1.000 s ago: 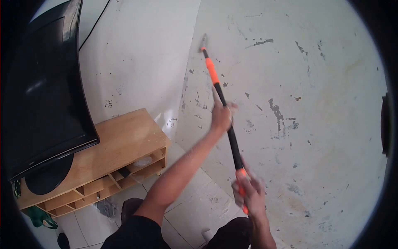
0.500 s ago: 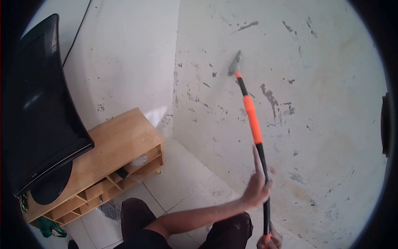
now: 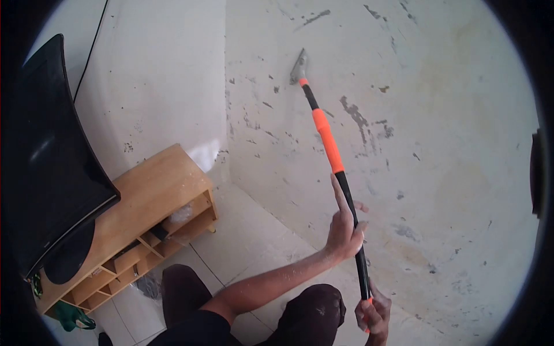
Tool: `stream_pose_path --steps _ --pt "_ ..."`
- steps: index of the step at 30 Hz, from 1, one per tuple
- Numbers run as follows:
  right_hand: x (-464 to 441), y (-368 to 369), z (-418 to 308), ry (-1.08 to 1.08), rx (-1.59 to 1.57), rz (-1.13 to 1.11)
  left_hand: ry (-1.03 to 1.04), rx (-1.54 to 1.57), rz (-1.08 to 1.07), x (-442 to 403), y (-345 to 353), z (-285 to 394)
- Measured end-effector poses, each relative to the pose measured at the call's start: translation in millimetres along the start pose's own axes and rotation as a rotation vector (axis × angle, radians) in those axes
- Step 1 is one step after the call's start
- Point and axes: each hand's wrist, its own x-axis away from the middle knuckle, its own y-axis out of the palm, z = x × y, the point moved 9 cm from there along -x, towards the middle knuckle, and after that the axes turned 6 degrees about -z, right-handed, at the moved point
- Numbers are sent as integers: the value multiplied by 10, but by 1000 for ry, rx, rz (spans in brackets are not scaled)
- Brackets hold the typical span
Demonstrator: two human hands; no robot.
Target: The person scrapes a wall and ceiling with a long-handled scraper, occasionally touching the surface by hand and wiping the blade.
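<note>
A long-handled scraper (image 3: 328,144) with a black and orange handle slants up across the view. Its grey metal blade (image 3: 299,67) is against the scuffed wall (image 3: 456,138), though I cannot tell how firmly it presses. My left hand (image 3: 344,230) grips the black middle of the handle, index finger stretched along it. Lower down, my right hand (image 3: 374,311) is wrapped around the orange end of the handle. Grey patches (image 3: 355,115) and scratches mark the wall around the blade. Pale dust speckles my left forearm.
A wooden TV stand (image 3: 156,173) with open shelves stands at the left, bearing a large black television (image 3: 57,155). Light tiles (image 3: 236,225) cover the floor between stand and wall. A green bag (image 3: 72,316) lies at lower left. A dark object (image 3: 536,173) shows at the right edge.
The scraper and both hands have shifted up and left in view; the right hand now shows more fully. The wall and furniture have also shifted left as the camera turned.
</note>
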Motion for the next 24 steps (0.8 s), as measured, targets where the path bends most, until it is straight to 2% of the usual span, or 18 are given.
stream_pose_path --steps 1,3,5,8,11,13,16,19,21,24 --pt "-38 -71 -47 12 -15 -26 135 -33 44 -52 51 50" --pt "-306 29 -279 14 169 -11 14 -24 106 -295 -117 -4" --pt "-700 285 -564 -129 234 -31 -47 -6 127 -681 -474 137" --pt "-1040 564 -761 -54 159 -81 -3 -74 136 -1060 -881 233" --pt "-1075 682 -721 -6 33 -107 -116 -77 142 -1077 -996 314" --pt "-951 514 -516 -84 83 -73 -92 -194 118 -918 -865 129" --pt "-546 27 -33 14 -10 -14 -84 -261 0 -453 -380 -218" --pt "11 -460 455 125 36 36 -218 -228 -156 211 126 -460" --pt "412 -652 654 193 39 64 -77 -232 -199 589 366 -562" --pt "753 -864 828 285 55 135 -87 -148 -391 984 657 -899"
